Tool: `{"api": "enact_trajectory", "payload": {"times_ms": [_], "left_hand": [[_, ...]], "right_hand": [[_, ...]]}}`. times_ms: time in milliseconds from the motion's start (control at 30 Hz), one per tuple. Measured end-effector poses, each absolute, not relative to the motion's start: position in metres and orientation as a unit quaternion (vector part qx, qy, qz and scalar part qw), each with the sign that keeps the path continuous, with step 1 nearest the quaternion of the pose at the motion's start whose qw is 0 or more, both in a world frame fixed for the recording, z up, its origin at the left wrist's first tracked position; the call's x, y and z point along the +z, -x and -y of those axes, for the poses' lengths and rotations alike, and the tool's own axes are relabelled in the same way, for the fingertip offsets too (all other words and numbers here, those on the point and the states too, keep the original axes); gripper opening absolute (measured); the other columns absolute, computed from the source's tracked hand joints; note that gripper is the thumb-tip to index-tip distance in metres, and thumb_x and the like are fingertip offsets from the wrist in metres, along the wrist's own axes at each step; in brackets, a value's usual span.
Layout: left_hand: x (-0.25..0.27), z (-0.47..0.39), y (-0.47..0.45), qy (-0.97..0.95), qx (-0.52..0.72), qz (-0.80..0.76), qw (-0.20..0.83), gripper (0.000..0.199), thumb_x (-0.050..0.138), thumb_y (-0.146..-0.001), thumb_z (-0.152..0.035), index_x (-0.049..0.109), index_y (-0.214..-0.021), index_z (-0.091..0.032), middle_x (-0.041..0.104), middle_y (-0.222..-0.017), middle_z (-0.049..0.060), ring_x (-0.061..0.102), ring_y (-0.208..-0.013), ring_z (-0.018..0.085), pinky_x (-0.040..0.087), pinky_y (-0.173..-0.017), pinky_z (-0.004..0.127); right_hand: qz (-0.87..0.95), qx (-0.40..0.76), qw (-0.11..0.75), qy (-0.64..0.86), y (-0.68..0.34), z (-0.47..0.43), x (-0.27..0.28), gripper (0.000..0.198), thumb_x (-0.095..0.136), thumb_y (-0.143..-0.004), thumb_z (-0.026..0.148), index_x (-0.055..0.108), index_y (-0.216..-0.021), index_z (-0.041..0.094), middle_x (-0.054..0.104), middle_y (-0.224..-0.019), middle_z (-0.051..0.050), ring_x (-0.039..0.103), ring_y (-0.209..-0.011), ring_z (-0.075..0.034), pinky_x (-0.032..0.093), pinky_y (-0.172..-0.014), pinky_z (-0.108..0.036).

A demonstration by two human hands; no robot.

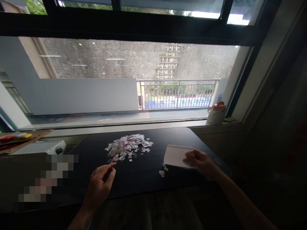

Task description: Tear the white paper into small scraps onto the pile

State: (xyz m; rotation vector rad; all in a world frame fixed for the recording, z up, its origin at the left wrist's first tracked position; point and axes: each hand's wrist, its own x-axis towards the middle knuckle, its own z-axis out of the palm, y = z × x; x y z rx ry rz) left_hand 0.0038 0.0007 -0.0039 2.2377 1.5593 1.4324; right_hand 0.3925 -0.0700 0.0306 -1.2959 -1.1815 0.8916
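A loose heap of small paper pieces [130, 145], white with some pink, lies on the black tabletop [144, 179]. My left hand [101, 180] is just in front of the heap's near edge, fingers stretched forward and thumb apart, with nothing visible in it. On the right, my right hand [202, 161] grips the right side of a pale pinkish rectangular piece [178, 156], which looks like a box or stiff card; its kind is unclear. A few stray paper pieces [162, 173] lie by its lower left corner.
Beyond the table runs a window sill [165, 123], where a white pot [215, 116] with an orange item on top stands at the right. To the left are a white slatted appliance [43, 147] and cardboard [35, 140] bearing red and yellow items. A blurred patch covers the lower left.
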Motion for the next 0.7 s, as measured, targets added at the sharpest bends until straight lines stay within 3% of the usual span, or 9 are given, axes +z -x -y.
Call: {"api": "enact_trajectory", "payload": {"times_ms": [167, 300, 700], "left_hand": [[-0.005, -0.001, -0.004, -0.721, 0.471, -0.507, 0.030, 0.032, 0.052, -0.077, -0.046, 0.070, -0.090, -0.023, 0.072, -0.089, 0.005, 0.066, -0.085, 0.023, 0.051, -0.085, 0.039], [-0.004, -0.001, -0.002, -0.723, 0.467, -0.508, 0.035, 0.032, 0.052, -0.077, -0.046, 0.070, -0.091, -0.024, 0.072, -0.090, 0.004, 0.066, -0.087, 0.024, 0.051, -0.086, 0.039], [-0.003, 0.000, -0.002, -0.721, 0.464, -0.514, 0.041, 0.031, 0.052, -0.077, -0.046, 0.070, -0.091, -0.024, 0.073, -0.092, 0.004, 0.066, -0.088, 0.023, 0.050, -0.088, 0.039]], "right_hand": [[0.544, 0.404, 0.485, 0.553, -0.401, 0.081, 0.028, 0.040, 0.071, -0.070, 0.054, 0.065, -0.077, 0.015, 0.066, -0.073, -0.001, 0.063, -0.070, -0.017, 0.050, -0.064, -0.028], [0.542, 0.448, 0.451, 0.550, -0.400, 0.096, 0.036, 0.039, 0.072, -0.069, 0.052, 0.065, -0.080, 0.015, 0.068, -0.074, -0.001, 0.062, -0.070, -0.017, 0.048, -0.063, -0.027], [0.515, 0.449, 0.475, 0.556, -0.390, 0.096, 0.038, 0.041, 0.072, -0.067, 0.053, 0.065, -0.082, 0.015, 0.068, -0.077, -0.002, 0.063, -0.074, -0.019, 0.048, -0.067, -0.030]]}}
